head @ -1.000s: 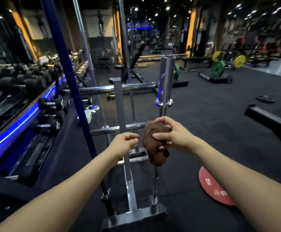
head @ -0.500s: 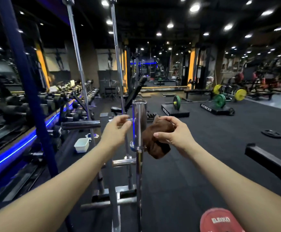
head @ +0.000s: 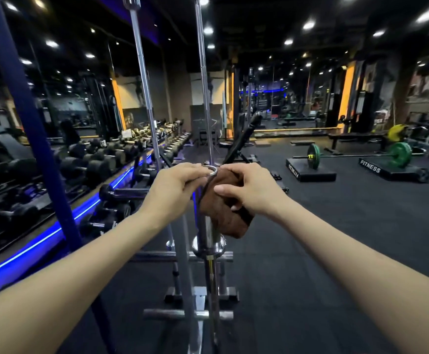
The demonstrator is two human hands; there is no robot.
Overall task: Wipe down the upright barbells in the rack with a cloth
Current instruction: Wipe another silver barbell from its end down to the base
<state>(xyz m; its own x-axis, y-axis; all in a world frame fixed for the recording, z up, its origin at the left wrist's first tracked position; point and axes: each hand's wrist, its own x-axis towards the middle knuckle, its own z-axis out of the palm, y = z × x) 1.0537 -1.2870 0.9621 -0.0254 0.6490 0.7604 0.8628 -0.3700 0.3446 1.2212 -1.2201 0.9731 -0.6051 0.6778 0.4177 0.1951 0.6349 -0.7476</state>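
Observation:
A short chrome barbell [head: 209, 241] stands upright in the grey steel rack [head: 200, 300] right in front of me. My left hand [head: 175, 187] is wrapped around the top of its sleeve, just under the end ring. My right hand [head: 249, 192] holds a crumpled brown cloth [head: 223, 215] pressed against the sleeve's right side. Two taller chrome barbells [head: 144, 80] rise behind in the same rack, and a blue bar [head: 27, 118] leans at the left.
A long dumbbell rack [head: 101, 162] with a blue light strip runs along the left wall. An incline bench [head: 241, 141] stands behind the rack. Loaded barbells on black platforms [head: 310, 172] sit far right on the rubber floor.
My view has tilted upward. The cloth in my right hand rose from the thin shaft to the sleeve, and my left hand moved from the rack post to the sleeve's top.

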